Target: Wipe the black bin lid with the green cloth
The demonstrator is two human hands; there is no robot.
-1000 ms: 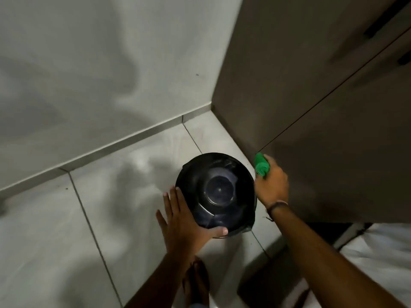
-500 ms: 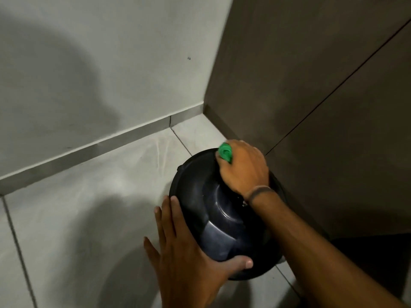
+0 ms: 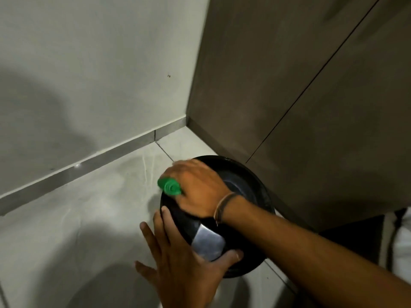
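Bin lid: the round, glossy black plastic bin lid [image 3: 251, 190] is sitting on its bin in the floor's far right corner, just beside the brown cabinet front [image 3: 311, 96]; a pale reflective patch is showing on its near side.
Green cloth: the rolled, bright green cloth [image 3: 170, 186] is lying at the lid's left rim, its spiral end sticking out of the fist and overhanging the rim.
Right hand: the right hand [image 3: 200, 187] is resting on the lid's left half, fingers curled together around the cloth and pressing it against the lid; the far fingertips are blurred.
Wristband: a thin dark band [image 3: 223, 205] is circling the right wrist.
Left hand: the left hand [image 3: 182, 263] is bracing the lid's near left rim, fingers [image 3: 165, 221] straight and slightly spread along the outside of the rim, thumb [image 3: 231, 256] lying across the near edge on the pale patch.
Floor: the light grey tiled floor [image 3: 77, 214] is carrying the bin; a grey skirting strip [image 3: 89, 167] is running along its far edge under the pale wall [image 3: 89, 63].
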